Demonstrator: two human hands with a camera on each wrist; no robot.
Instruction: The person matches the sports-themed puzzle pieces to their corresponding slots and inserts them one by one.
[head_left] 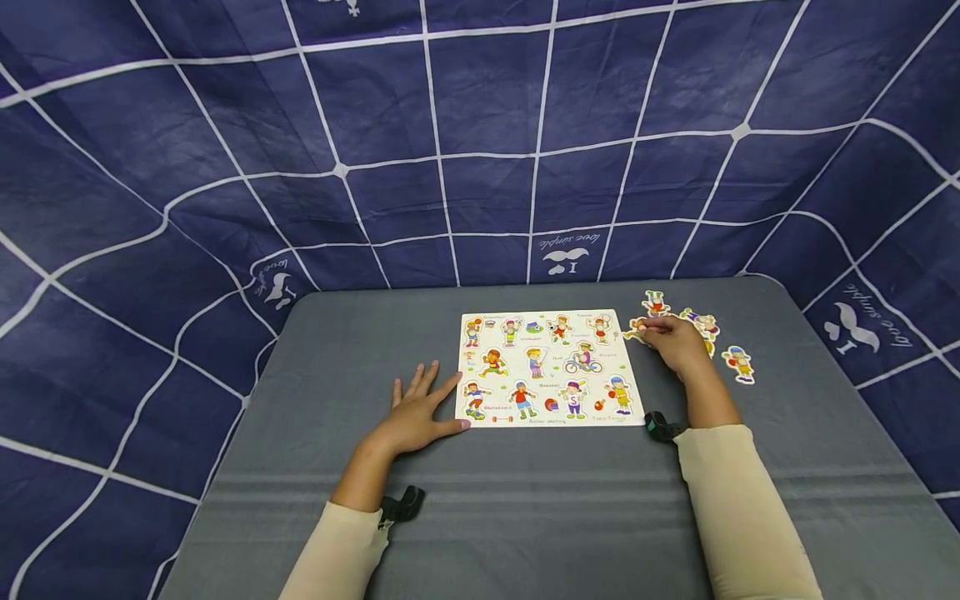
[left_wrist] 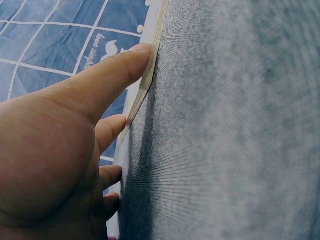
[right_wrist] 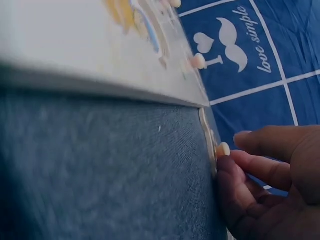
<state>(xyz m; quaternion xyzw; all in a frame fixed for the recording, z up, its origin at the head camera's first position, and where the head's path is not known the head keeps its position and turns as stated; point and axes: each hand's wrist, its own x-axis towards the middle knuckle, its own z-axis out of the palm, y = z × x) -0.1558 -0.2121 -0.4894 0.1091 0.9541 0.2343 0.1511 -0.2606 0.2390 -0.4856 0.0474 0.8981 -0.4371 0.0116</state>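
A white puzzle board [head_left: 550, 329] printed with sporting children lies on the grey table. My left hand [head_left: 415, 419] is spread flat at its left side, with the thumb [left_wrist: 135, 57] and index finger touching the board's edge. Beside the board's right edge lies a small cut-out figure piece [head_left: 632, 330] with a pale knob [right_wrist: 223, 149]. My right hand [head_left: 677, 343] reaches over this piece, fingers bent loosely around the knob. In the right wrist view the thumb [right_wrist: 245, 141] shows a small gap from the knob. The hand partly covers the piece from above.
Several loose figure pieces lie past my right hand, one at the back [head_left: 656, 303] and another farther right [head_left: 738, 365]. Figures with knobs sit across the board. A dark blue white-lined cloth [head_left: 487, 200] hangs behind and at both sides of the table.
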